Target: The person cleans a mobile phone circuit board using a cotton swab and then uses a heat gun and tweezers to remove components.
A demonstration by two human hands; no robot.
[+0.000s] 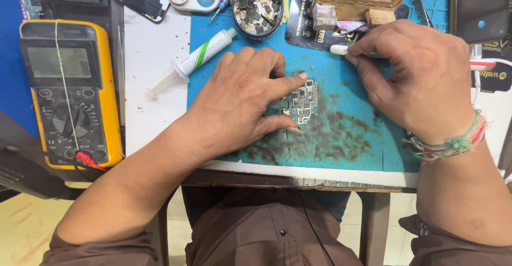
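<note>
On the bench, left to right:

multimeter (pixel 69 93): yellow case, lies flat at the far left, off the mat; red lead plugged in at its bottom edge. Parked within reach, well apart from both hands.

syringe (pixel 194 61): white with a green stripe, lies diagonal across the mat's upper left corner, tip pointing down-left. Untouched.

parts tin (pixel 258 7): round, dark, full of small scrap chips, at the top edge of the mat, above the left hand.

blue mat (pixel 352 143): work surface, dark stains concentrated around the board, so that looks like the usual working spot.

left hand (pixel 242 106): palm down, fingers spread. Index finger tip sits on the board's top edge, thumb tip at its lower edge. Not a closed grasp: a 2-point pin that keeps the board flat on the mat.

circuit board (pixel 304 102): small, bare, chips facing up, flat near the mat's centre, between the 2 hands.

right hand (pixel 421 79): fingers curled shut around a thin white tool (pixel 341 50), held pen-style; tip points left, above and right of the board, not touching it.

phone (pixel 481 7): screen lit, top right, away from the work.
</note>
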